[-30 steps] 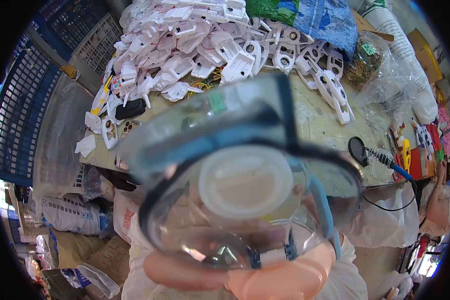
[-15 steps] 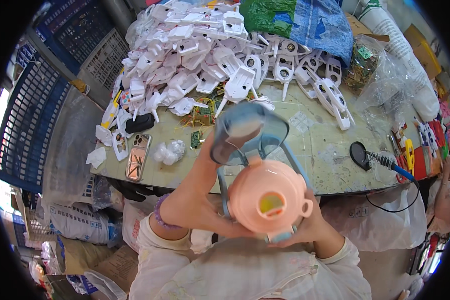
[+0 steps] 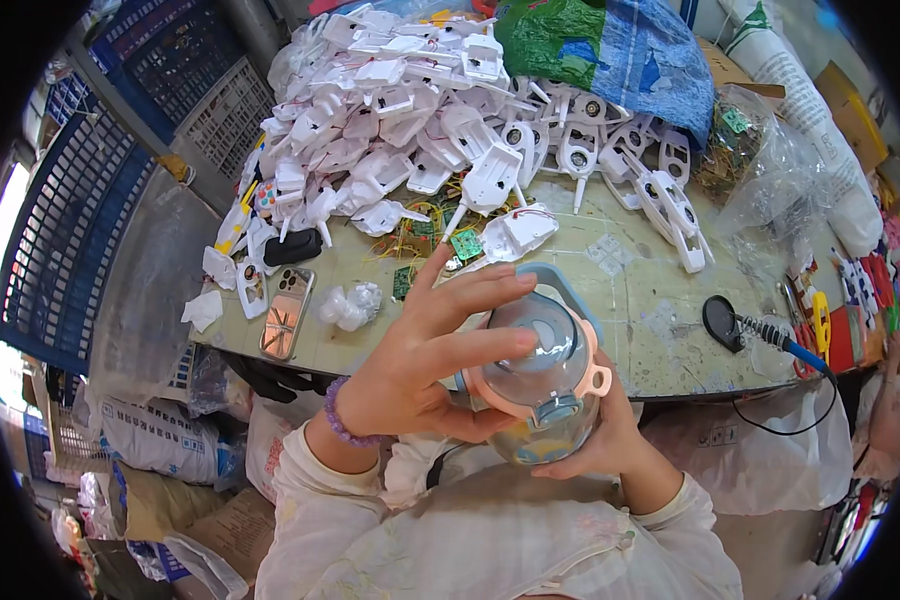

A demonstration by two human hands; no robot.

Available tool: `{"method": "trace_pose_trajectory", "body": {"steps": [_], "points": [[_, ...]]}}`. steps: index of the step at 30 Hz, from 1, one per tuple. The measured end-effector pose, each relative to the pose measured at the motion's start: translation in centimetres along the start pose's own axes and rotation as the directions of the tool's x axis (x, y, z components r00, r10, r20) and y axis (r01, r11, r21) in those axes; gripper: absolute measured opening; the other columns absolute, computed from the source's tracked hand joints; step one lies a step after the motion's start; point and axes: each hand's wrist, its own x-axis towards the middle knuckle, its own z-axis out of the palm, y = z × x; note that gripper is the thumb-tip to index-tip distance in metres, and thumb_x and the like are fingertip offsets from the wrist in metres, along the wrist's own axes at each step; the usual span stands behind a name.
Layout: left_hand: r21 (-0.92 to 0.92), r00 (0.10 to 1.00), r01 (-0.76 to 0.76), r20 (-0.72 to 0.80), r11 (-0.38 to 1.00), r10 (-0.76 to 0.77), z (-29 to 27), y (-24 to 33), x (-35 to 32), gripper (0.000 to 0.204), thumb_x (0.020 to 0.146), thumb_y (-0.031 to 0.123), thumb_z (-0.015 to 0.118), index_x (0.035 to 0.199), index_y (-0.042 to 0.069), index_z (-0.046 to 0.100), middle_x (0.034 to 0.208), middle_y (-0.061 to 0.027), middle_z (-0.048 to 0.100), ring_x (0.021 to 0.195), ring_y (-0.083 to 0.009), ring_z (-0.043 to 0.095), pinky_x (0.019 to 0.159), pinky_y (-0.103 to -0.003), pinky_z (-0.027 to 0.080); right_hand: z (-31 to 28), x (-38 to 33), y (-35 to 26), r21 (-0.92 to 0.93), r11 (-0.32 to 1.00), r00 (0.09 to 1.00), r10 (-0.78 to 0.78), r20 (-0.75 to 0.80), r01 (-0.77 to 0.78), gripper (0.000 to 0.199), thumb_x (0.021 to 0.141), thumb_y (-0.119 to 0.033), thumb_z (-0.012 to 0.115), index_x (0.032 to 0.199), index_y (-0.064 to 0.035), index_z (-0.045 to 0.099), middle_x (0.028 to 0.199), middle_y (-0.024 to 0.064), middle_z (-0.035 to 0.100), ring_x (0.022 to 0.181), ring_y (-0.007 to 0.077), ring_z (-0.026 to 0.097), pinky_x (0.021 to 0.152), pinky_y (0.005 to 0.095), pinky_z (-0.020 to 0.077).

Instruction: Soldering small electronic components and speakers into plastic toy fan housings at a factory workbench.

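Note:
A see-through water bottle (image 3: 530, 440) with a pink collar and a clear grey-blue flip lid (image 3: 536, 345) is held upright in front of my body, at the table's near edge. The lid is down over the top. My right hand (image 3: 615, 425) grips the bottle's body from the right, its fingers partly hidden behind it. Over the lid's left side, my left hand (image 3: 420, 355) has its fingers spread, fingertips at the lid and thumb beside the collar. A blue carrying loop (image 3: 565, 287) rises behind the lid.
A large heap of white plastic housings (image 3: 400, 120) covers the table's back, with green circuit boards (image 3: 465, 244) in front. A phone (image 3: 287, 312), black case (image 3: 293, 246) and crumpled plastic (image 3: 350, 305) lie left. On the right are a soldering iron (image 3: 770, 328) and yellow cutter (image 3: 821, 320).
The bottle's lid has swung down from raised to covering the pink top. My left hand has moved from the bottle's side up to the lid, fingers spread. The bottle is tilted differently.

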Motion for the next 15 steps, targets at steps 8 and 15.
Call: {"method": "trace_pose_trajectory", "body": {"steps": [8,15], "points": [[0.133,0.999,0.043,0.006,0.990,-0.044,-1.0,0.5,-1.9,0.075,0.061,0.025,0.085,0.127,0.021,0.050,0.137,-0.0129,0.048,0.129,-0.0350,0.044,0.109,-0.058,0.020,1.4,0.7,1.2,0.099,0.995,0.999,-0.006,0.033,0.003,0.127,0.047,-0.017,0.094,0.145,-0.0025,0.015,0.137,0.0150,0.041,0.124,0.0252,0.046,0.102,0.0402,0.0378],[0.071,0.963,0.118,-0.251,0.990,-0.097,-0.5,1.9,-3.0,0.092,0.056,0.028,0.090,0.133,0.009,0.043,0.134,-0.0173,0.046,0.121,-0.0346,0.049,0.098,-0.041,0.042,4.0,1.9,1.1,0.173,0.984,0.996,-0.063,0.059,0.052,0.129,0.047,-0.015,0.095,0.146,-0.0016,0.012,0.138,0.0174,0.037,0.124,0.0257,0.045,0.102,0.0412,0.0389]]}}
